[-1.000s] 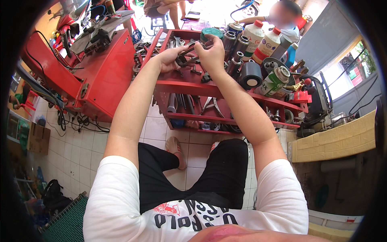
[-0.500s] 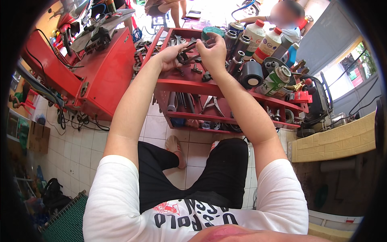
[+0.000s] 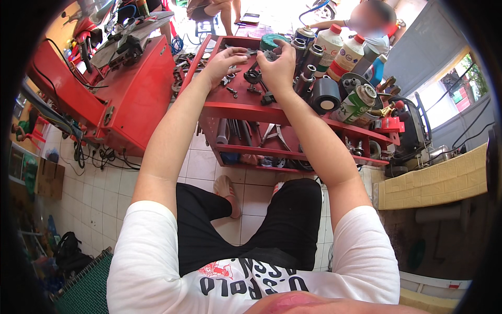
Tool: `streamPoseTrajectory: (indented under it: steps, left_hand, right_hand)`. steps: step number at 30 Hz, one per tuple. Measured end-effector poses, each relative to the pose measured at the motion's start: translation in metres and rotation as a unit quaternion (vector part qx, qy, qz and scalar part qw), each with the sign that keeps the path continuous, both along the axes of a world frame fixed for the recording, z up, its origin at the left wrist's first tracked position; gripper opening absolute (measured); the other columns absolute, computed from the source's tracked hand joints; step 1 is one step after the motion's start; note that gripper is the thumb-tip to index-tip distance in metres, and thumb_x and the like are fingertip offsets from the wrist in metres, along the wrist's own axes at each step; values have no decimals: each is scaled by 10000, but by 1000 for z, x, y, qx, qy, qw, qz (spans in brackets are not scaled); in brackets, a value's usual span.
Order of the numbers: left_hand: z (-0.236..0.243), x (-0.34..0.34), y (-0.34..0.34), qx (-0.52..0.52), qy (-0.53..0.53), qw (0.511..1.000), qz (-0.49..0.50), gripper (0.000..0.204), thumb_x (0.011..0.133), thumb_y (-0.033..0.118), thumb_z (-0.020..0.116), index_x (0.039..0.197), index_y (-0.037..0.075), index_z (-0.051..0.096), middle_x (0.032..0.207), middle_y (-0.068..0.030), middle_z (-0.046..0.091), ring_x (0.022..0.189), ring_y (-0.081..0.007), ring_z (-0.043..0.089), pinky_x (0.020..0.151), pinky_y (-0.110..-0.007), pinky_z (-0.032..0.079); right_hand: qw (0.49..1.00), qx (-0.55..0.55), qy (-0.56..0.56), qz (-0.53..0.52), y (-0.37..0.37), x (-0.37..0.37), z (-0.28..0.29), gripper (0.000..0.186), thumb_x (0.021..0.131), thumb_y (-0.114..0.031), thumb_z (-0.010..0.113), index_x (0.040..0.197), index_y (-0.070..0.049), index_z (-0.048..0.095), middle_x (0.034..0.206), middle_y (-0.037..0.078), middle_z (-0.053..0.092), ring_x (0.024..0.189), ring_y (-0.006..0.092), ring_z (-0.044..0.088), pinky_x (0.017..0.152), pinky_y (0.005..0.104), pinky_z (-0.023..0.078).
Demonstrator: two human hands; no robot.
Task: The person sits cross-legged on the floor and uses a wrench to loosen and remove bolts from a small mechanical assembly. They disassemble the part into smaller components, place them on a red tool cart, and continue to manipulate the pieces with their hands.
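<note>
My left hand (image 3: 226,65) hovers above the left part of a red tool cart's top tray (image 3: 225,109), fingers spread and apart, nothing visible in it. Close by on the right, my right hand (image 3: 277,68) is bent with thumb and fingers curled around a small greyish thing (image 3: 270,55); its kind is hard to make out. Below and between the hands, a dark metal tool (image 3: 253,76) lies on the tray. A small metal piece (image 3: 232,92) and a black-ended part (image 3: 267,98) lie near the tray's front edge.
Right of my right hand stand metal tubes (image 3: 308,73), white bottles with red caps (image 3: 330,44), a black cylinder (image 3: 325,97) and a green-white can (image 3: 356,103). A green round container (image 3: 274,41) sits behind. A red workbench (image 3: 138,99) is at left; a person (image 3: 374,39) is beyond the cart.
My left hand has opened and lifted slightly from the dark metal tool, which now lies on the tray. My right hand has stayed almost in place.
</note>
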State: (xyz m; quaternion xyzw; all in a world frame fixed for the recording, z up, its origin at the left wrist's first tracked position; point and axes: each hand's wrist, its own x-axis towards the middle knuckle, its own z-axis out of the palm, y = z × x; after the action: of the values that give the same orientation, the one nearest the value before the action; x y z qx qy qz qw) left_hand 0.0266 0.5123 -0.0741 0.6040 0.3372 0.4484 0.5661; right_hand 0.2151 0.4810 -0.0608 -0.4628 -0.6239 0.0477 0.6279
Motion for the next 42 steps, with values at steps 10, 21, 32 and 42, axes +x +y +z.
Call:
streamPoseTrajectory:
  steps: [10,21,32,42]
  left_hand:
    - [0,13,-13,252,314,914,53,726,731,267,897,1337,37,571,1283,-154,659,1180,-260,648,1048,-394,488]
    - [-10,5,1,282,175,935,123,535,865,298,759,1301,52,571,1198,-98,660,1060,-192,644,907,-344,520]
    - [-11,10,-2,260,187,941,108,320,874,226,730,1110,22,661,1035,-91,699,982,-165,655,878,-325,516]
    - [5,14,-23,269,404,873,-40,242,790,242,777,945,57,779,898,-92,769,832,-234,733,793,-351,566]
  right_hand:
    - [998,-32,6,49,-7,-8,1,598,772,-266,841,1212,44,581,1148,178,566,998,290,601,899,388,508]
    - [999,-52,-12,-3,2,-4,-8,579,773,-237,839,1205,42,573,1162,188,569,1064,326,594,943,401,488]
    - [997,-69,-28,-38,-1,0,-2,534,775,-158,829,1196,30,558,1135,182,556,992,315,607,905,400,496]
    - [998,-35,-49,0,7,1,-7,563,757,-196,860,1187,29,575,1133,180,575,1042,319,594,929,404,492]
